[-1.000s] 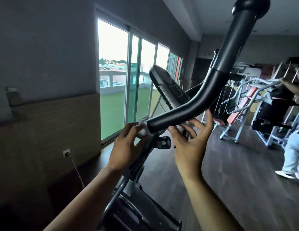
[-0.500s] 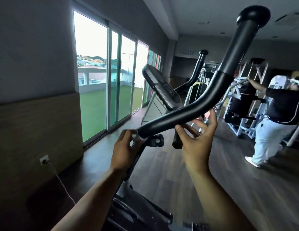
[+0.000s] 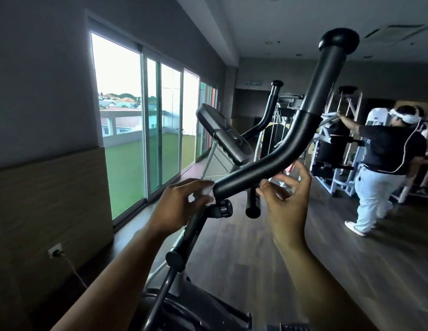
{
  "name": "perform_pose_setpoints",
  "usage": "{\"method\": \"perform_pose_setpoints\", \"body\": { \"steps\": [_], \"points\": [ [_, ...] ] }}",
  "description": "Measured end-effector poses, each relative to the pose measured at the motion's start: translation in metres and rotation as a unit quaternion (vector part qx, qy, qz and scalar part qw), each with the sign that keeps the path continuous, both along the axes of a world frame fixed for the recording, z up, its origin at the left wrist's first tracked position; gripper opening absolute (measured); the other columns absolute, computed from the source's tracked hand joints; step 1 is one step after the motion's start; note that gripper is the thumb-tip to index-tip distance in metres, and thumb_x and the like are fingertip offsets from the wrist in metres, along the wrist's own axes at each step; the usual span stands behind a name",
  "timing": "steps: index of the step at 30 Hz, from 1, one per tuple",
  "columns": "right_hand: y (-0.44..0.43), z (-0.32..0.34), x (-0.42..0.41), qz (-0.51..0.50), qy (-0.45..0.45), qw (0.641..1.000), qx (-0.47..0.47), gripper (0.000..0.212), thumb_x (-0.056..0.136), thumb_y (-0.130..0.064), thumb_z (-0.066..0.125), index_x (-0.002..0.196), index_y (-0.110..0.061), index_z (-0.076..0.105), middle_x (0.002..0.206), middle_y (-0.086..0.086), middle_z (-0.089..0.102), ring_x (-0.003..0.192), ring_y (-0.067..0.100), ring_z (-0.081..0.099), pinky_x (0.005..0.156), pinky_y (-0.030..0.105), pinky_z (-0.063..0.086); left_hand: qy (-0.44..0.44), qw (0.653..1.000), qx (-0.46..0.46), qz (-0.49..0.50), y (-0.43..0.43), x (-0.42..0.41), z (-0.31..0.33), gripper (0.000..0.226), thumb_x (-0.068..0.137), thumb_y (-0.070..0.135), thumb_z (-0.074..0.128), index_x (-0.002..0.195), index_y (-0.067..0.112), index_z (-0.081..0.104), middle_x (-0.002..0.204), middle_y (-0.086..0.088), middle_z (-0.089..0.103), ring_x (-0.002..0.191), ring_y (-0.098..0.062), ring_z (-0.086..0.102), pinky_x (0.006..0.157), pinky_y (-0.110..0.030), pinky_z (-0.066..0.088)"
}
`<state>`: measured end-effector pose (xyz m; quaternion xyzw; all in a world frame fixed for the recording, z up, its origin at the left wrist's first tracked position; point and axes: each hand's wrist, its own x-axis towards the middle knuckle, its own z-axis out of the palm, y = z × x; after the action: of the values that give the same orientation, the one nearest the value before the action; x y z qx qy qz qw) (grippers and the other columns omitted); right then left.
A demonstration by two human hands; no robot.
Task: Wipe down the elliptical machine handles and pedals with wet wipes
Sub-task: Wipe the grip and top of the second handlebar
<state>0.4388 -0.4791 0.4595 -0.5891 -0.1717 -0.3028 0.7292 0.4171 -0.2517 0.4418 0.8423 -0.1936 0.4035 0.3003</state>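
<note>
Wet wipe (image 3: 206, 191) on the handle (image 3: 280, 161), centre frame.
Our left hand (image 3: 182, 206) pinches the white wet wipe against the black handle's lower end; our right hand (image 3: 288, 199), fingers loosely spread and empty, sits just under its bend.

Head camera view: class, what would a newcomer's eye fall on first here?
The curved black padded handle sweeps up through the centre. At its lower end the left hand holds a white wet wipe; the open right hand hovers beside it. Bright sliding glass doors line the left wall.
</note>
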Motion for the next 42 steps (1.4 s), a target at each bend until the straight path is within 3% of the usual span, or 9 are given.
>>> {"method": "perform_pose_setpoints", "body": {
  "steps": [9, 13, 16, 23, 26, 28, 32, 37, 42],
  "points": [
    [-0.005, 0.006, -0.002, 0.002, -0.01, 1.0, -0.01, 0.06, 0.09, -0.006, 0.072, 0.126, -0.046, 0.046, 0.105, -0.024, 0.065, 0.1, 0.021, 0.072, 0.088, 0.047, 0.06, 0.069, 0.995, 0.05, -0.056, -0.04, 0.001, 0.063, 0.039, 0.09, 0.035, 0.073, 0.125, 0.044, 0.058, 0.11, 0.018, 0.073, 0.101, -0.001, 0.067, 0.089, -0.029, 0.051],
    [-0.014, 0.012, -0.001, 0.009, -0.029, 0.999, 0.017, 0.049, 0.091, 0.0, 0.069, 0.125, -0.03, 0.05, 0.108, -0.008, 0.063, 0.096, 0.015, 0.072, 0.079, 0.034, 0.062, 0.041, 0.998, 0.01, -0.038, -0.043, 0.002, 0.048, 0.028, 0.089, 0.044, 0.071, 0.115, 0.038, 0.06, 0.097, 0.019, 0.07, 0.088, -0.002, 0.065, 0.085, -0.032, 0.053],
    [-0.021, 0.015, 0.0, 0.012, -0.045, 0.999, 0.024, 0.046, 0.092, 0.0, 0.068, 0.118, -0.035, 0.052, 0.109, -0.005, 0.061, 0.093, 0.015, 0.071, 0.073, 0.029, 0.061, 0.022, 0.999, -0.033, -0.015, -0.044, 0.004, 0.038, 0.026, 0.086, 0.046, 0.074, 0.11, 0.036, 0.068, 0.095, 0.021, 0.071, 0.092, -0.003, 0.07, 0.085, -0.03, 0.055],
    [-0.041, 0.028, 0.014, 0.015, -0.08, 0.997, 0.014, 0.034, 0.097, -0.013, 0.063, 0.118, -0.04, 0.059, 0.112, -0.008, 0.064, 0.11, 0.012, 0.065, 0.092, 0.048, 0.058, 0.04, 0.999, -0.026, -0.01, -0.077, 0.004, 0.072, 0.025, 0.086, 0.044, 0.075, 0.109, 0.038, 0.072, 0.093, 0.014, 0.076, 0.091, 0.0, 0.071, 0.086, -0.033, 0.055],
    [-0.05, 0.036, 0.021, 0.025, -0.087, 0.996, 0.009, 0.037, 0.098, -0.011, 0.06, 0.12, -0.042, 0.06, 0.112, -0.012, 0.064, 0.111, 0.014, 0.064, 0.093, 0.051, 0.057, 0.041, 0.998, -0.045, -0.018, -0.107, 0.005, 0.093, 0.026, 0.086, 0.044, 0.076, 0.109, 0.034, 0.073, 0.076, 0.022, 0.068, 0.073, 0.003, 0.063, 0.072, -0.025, 0.049],
    [-0.057, 0.043, 0.025, 0.036, -0.099, 0.994, -0.001, 0.038, 0.099, -0.012, 0.06, 0.119, -0.044, 0.06, 0.111, -0.016, 0.065, 0.112, 0.017, 0.064, 0.094, 0.052, 0.055, 0.038, 0.995, -0.081, -0.041, -0.127, 0.007, 0.108, 0.027, 0.086, 0.043, 0.076, 0.109, 0.03, 0.072, 0.073, 0.013, 0.066, 0.069, -0.007, 0.061, 0.068, -0.028, 0.047],
    [-0.067, 0.053, 0.033, 0.081, -0.105, 0.991, 0.0, 0.03, 0.099, -0.008, 0.06, 0.114, -0.034, 0.063, 0.105, -0.02, 0.068, 0.107, 0.01, 0.067, 0.083, 0.036, 0.061, 0.033, 0.982, -0.162, -0.096, -0.156, 0.006, 0.137, 0.024, 0.09, 0.026, 0.075, 0.11, 0.015, 0.066, 0.067, 0.012, 0.069, 0.064, -0.003, 0.064, 0.065, -0.02, 0.047],
    [-0.073, 0.059, 0.037, 0.104, -0.121, 0.987, 0.0, 0.032, 0.096, -0.002, 0.062, 0.107, -0.031, 0.066, 0.097, -0.016, 0.072, 0.094, -0.002, 0.068, 0.072, 0.012, 0.054, 0.0, 0.977, -0.203, -0.069, -0.177, 0.002, 0.156, 0.017, 0.09, 0.023, 0.075, 0.104, 0.02, 0.066, 0.083, 0.003, 0.077, 0.075, -0.012, 0.074, 0.078, -0.042, 0.059],
    [-0.078, 0.057, 0.044, 0.124, -0.13, 0.984, -0.017, 0.03, 0.095, -0.004, 0.064, 0.109, -0.031, 0.067, 0.098, -0.022, 0.072, 0.098, 0.005, 0.07, 0.078, 0.023, 0.058, -0.013, 0.986, -0.166, 0.002, -0.184, -0.002, 0.128, 0.034, 0.093, 0.033, 0.071, 0.126, 0.035, 0.061, 0.111, 0.008, 0.075, 0.101, -0.009, 0.072, 0.091, -0.041, 0.058]
  ]
}}
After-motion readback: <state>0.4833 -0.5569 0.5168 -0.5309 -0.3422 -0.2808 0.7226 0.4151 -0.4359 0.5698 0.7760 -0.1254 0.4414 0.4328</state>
